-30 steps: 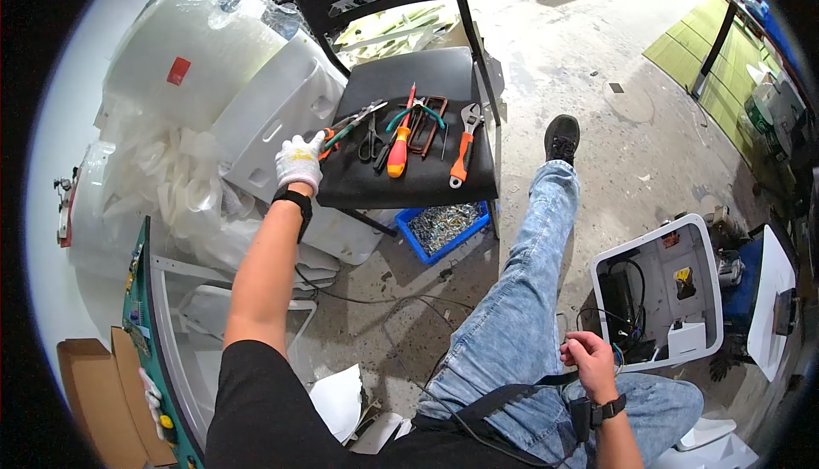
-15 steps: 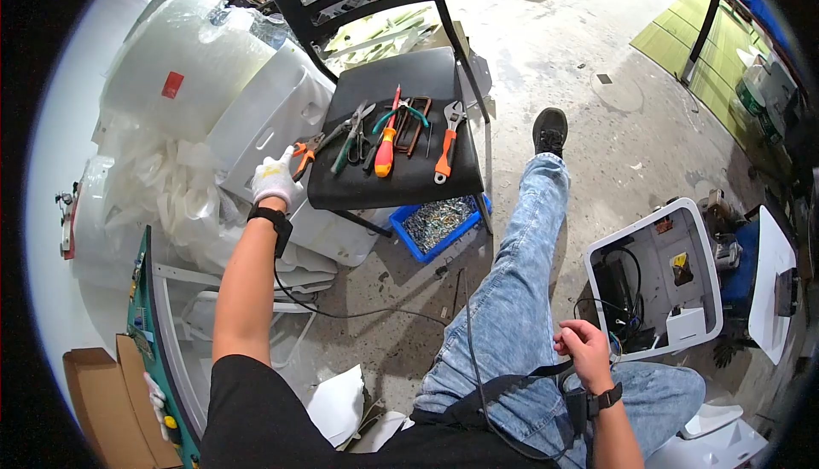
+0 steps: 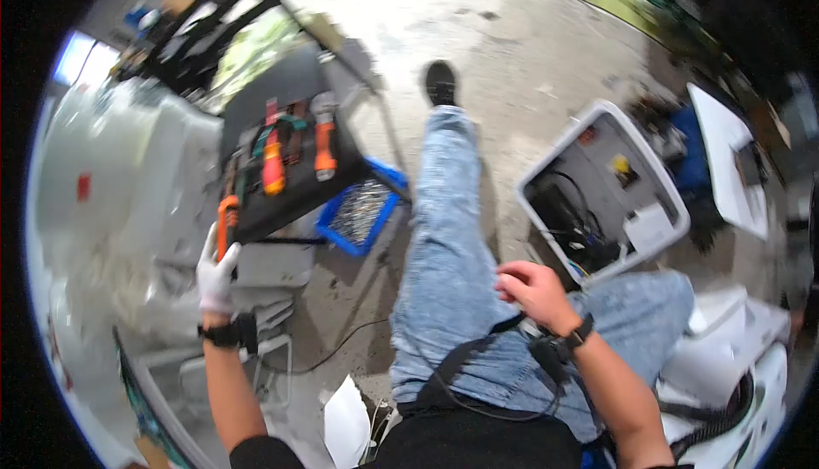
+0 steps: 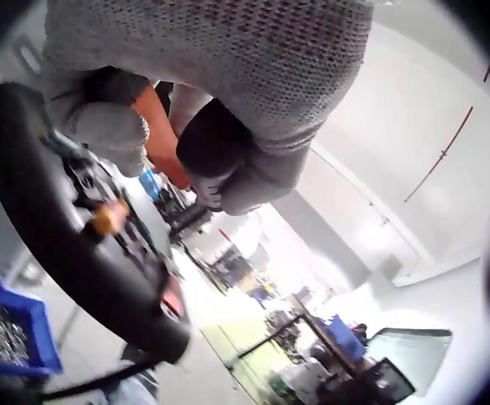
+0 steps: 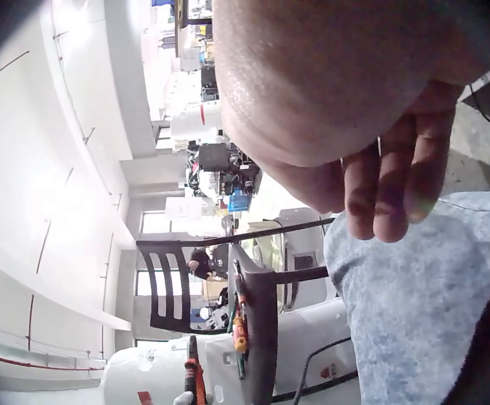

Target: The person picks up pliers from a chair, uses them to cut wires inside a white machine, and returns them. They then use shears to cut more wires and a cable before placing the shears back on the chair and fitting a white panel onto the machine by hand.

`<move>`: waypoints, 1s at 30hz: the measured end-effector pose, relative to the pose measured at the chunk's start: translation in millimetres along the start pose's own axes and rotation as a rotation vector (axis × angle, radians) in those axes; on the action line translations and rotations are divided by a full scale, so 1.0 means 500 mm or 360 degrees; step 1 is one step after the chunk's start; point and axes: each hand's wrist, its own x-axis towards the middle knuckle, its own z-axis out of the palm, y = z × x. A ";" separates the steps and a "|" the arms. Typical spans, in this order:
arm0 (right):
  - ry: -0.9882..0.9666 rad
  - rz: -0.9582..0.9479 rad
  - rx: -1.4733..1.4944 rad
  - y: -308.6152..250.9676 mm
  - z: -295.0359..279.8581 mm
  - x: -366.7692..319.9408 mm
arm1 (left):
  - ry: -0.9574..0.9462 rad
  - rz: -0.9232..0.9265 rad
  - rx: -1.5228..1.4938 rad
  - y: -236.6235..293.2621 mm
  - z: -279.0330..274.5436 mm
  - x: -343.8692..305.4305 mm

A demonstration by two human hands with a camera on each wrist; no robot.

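Fingers of the left hand (image 3: 217,280) are clamping pliers (image 3: 227,223) beside the chair (image 3: 299,194); edge contact could knock them loose. Right hand (image 3: 539,297) is idling, fingers loosely curled.

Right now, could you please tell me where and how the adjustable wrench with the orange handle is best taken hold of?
I'd take the orange handle as the grip, coming from above and the person's right: it points toward the person, the metal head faces away, and the red-and-yellow screwdriver lies to its left.
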 end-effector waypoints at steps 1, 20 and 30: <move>-0.0009 -0.0009 -0.0040 -0.004 -0.004 -0.002 | -0.0095 0.0143 -0.0145 0.011 0.034 -0.016; 0.0287 0.0218 0.1032 0.110 0.006 0.133 | -0.1527 0.0810 0.1069 0.156 0.706 -0.153; 0.0436 0.0274 0.1720 0.136 -0.043 0.113 | -0.1809 0.0728 0.0816 0.150 0.721 -0.234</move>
